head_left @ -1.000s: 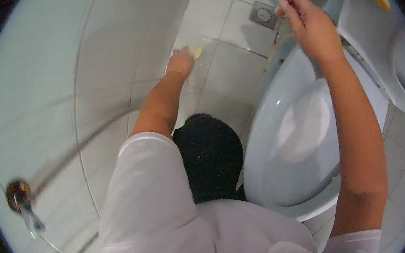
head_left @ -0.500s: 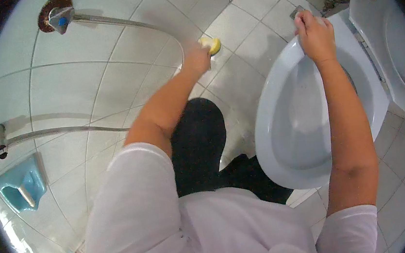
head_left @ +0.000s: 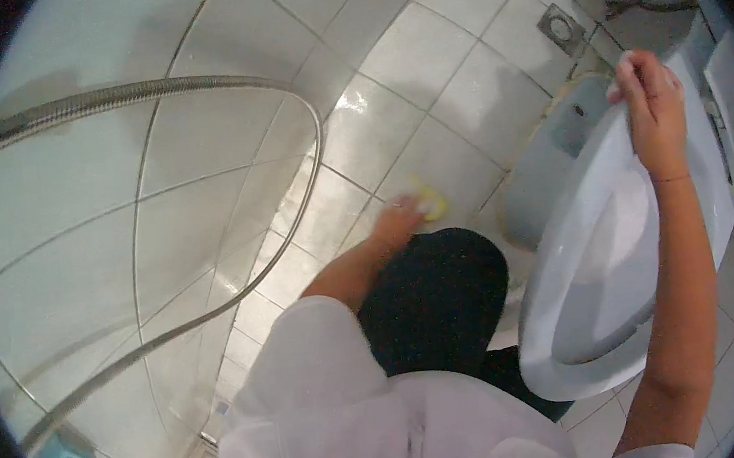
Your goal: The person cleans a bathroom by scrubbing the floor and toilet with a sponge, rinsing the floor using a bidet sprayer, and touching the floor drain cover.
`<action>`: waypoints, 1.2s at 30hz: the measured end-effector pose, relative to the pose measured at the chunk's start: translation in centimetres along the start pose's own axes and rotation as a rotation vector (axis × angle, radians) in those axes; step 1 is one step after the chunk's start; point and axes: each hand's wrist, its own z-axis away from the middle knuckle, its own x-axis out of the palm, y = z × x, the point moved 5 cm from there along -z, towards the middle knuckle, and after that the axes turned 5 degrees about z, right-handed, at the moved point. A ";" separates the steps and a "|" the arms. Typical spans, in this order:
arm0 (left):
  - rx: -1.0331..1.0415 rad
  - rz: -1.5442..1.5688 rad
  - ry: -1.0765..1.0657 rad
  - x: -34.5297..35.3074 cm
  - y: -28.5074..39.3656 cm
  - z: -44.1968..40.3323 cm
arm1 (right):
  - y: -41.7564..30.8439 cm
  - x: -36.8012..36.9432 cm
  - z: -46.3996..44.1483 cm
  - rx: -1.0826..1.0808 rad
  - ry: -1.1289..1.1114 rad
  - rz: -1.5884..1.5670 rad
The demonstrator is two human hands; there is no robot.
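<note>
My left hand (head_left: 398,217) reaches down, holding a yellow sponge (head_left: 434,204). My right hand (head_left: 659,112) bends over the toilet (head_left: 556,286) at two o'clock, grip unclear; a hose (head_left: 319,132) loops at nine.

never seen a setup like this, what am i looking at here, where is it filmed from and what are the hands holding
There is no machine here: these are a person's own bare hands. One camera, worn on the head, looks forward and down, so the white shirt and dark trouser leg are the wearer's. The left hand is low over the tiled floor with a yellow pad, blurred but sponge-like. The right hand is at the rim of the toilet; whether it holds anything is unclear. A metal shower hose loops at the left, and a square drain cover sits in the floor.
</note>
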 end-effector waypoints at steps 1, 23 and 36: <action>0.058 0.164 -0.039 -2.7 2.9 -0.2 | 0.2 0.0 0.1 -0.021 0.032 -0.024; -0.861 0.141 0.598 -6.5 -7.9 -4.9 | 1.1 0.5 0.0 0.013 -0.013 -0.308; -0.386 0.085 0.402 -3.0 -3.5 -6.6 | 0.4 0.0 0.2 0.082 0.049 -0.266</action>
